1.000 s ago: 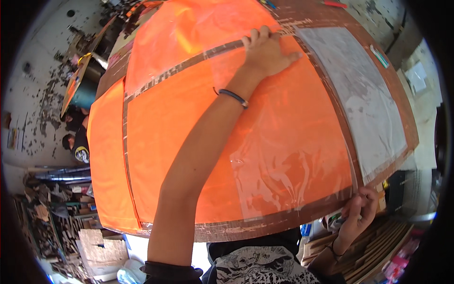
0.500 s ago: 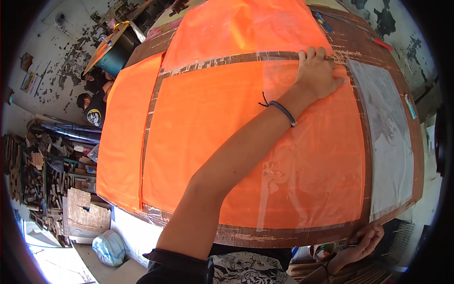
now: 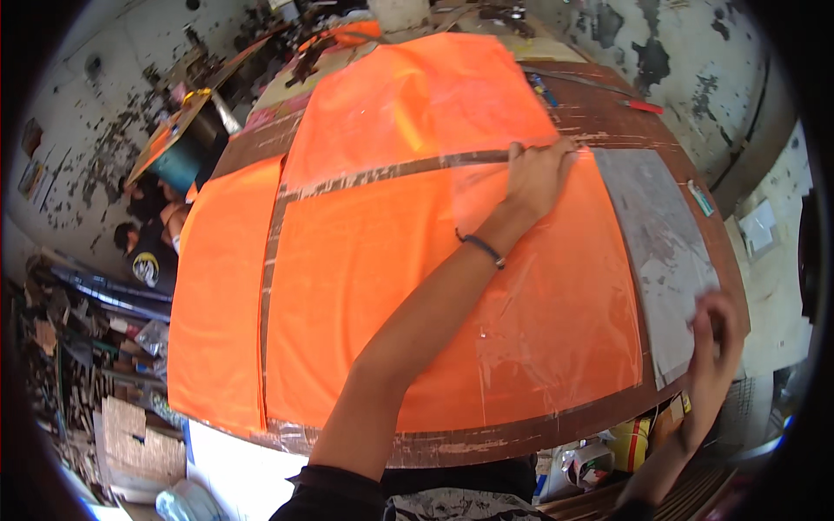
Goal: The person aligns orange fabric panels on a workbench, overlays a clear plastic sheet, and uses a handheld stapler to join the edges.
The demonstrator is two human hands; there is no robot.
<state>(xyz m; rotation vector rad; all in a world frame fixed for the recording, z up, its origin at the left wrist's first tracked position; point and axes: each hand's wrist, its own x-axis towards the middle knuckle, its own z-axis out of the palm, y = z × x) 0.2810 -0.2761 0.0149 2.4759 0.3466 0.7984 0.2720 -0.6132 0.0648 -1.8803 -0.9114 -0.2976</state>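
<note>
- Mid orange sheet point(image 3: 347, 286) lies flat on the counter point(image 3: 599, 408), w/ clear film point(image 3: 565, 339) over its R part; back orange sheet point(image 3: 365, 117) lies beyond, L orange sheet point(image 3: 217, 304) beside it, brown gaps btwn.
- Orange stuff looks light, thin & floppy; prob. soft, so it'd ruck if you push it from the middle. Take it by a corner or edge, and use both hands to keep it flat.
- Film looks v. thin, shiny, creased nr the front; prob. slippery, clingy & easy to wrinkle, w/ little stiffness. Best hold: pinch a corner, palm flat nearby as anchor.
- Grey sheet point(image 3: 665, 252) on the R looks light & limp too, w/ a wavy surface; edge or corner hold suits it.
- Your L hand point(image 3: 537, 187) is at the far R part of the film, nr the back edge of the mid sheet; fingers bent down onto it. Can't tell if they pinch the film or only press.
- L arm reaches diagonally over the mid sheet from the front, elbow bent a bit, bracelet point(image 3: 482, 249) at the wrist.
- Your R hand point(image 3: 719, 339) is up by the grey sheet's front R side, wrist raised, forearm coming up past the counter's edge. Fingers loosely curled, apart from the thumb, nothing visible in them; bit blurred.
</note>
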